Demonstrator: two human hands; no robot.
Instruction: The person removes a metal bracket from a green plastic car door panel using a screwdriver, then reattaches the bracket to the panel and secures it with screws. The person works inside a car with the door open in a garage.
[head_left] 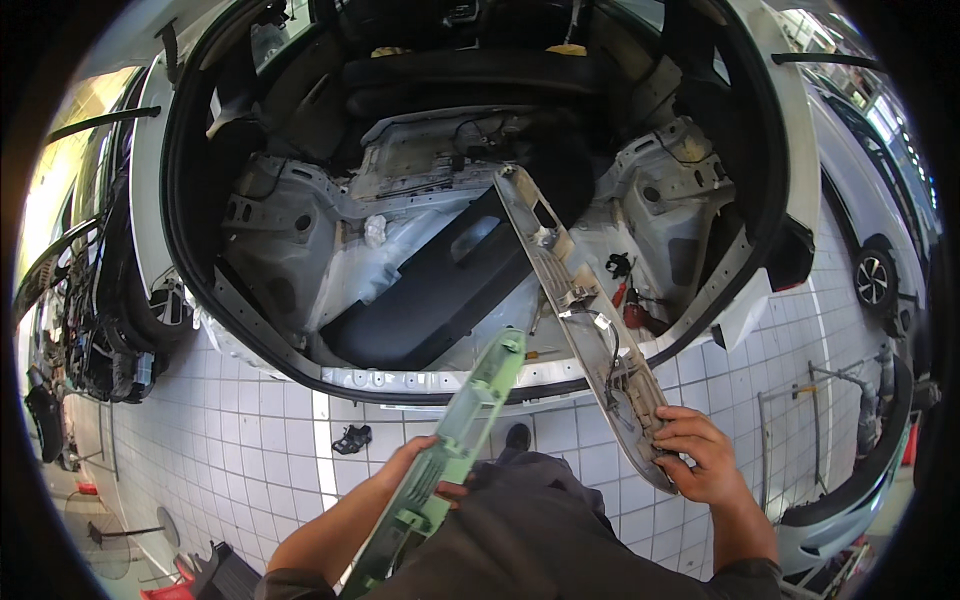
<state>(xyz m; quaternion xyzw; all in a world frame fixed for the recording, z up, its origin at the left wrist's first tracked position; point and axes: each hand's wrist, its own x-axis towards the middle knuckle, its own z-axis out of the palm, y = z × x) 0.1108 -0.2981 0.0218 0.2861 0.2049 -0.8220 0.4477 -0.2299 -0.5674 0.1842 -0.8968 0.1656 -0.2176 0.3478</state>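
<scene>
My left hand [398, 480] is closed around a long pale green car trim strip [462, 412], which slants up and away from my body with its ribbed, recessed side showing. In my right hand [702, 455] is the near end of a long beige-grey trim strip [580, 280], gripped between thumb and fingers. That strip reaches over the car's rear sill, its far end above a dark panel [430, 285] in the open boot. A clip and a thin wire [612, 335] show on its inner side. The two strips are apart.
Bare metal lines the boot around the dark panel. A red tool [634, 310] lies at the boot's right, near the white rear sill [400, 380]. On the tiled floor is a small black part [352, 439]. A bumper [850, 490] stands at right, and another car [870, 200] beyond.
</scene>
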